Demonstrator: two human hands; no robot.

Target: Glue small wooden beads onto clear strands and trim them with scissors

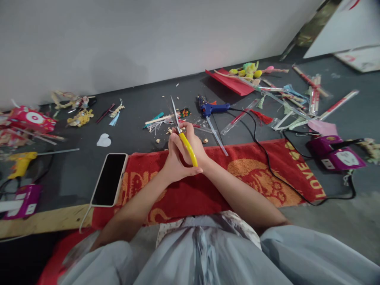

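Note:
Both my hands meet over the far edge of a red towel (pixel 252 174). My right hand (pixel 194 148) is closed round the yellow handle of a pair of scissors (pixel 184 136), whose metal blades point up and away. My left hand (pixel 173 156) is closed and pressed against the right hand near the blades; what it pinches is hidden. Small crumbs and bits of thread (pixel 158 126) lie on the dark table just beyond my fingers.
A blue glue gun (pixel 214 108) with a black cord lies behind my hands. A phone (pixel 109 179) rests left on the towel's edge. A yellow glue gun (pixel 20 163) and a purple box (pixel 335 152) sit at the sides, with craft sticks, tassels and a red folder (pixel 230 82) behind.

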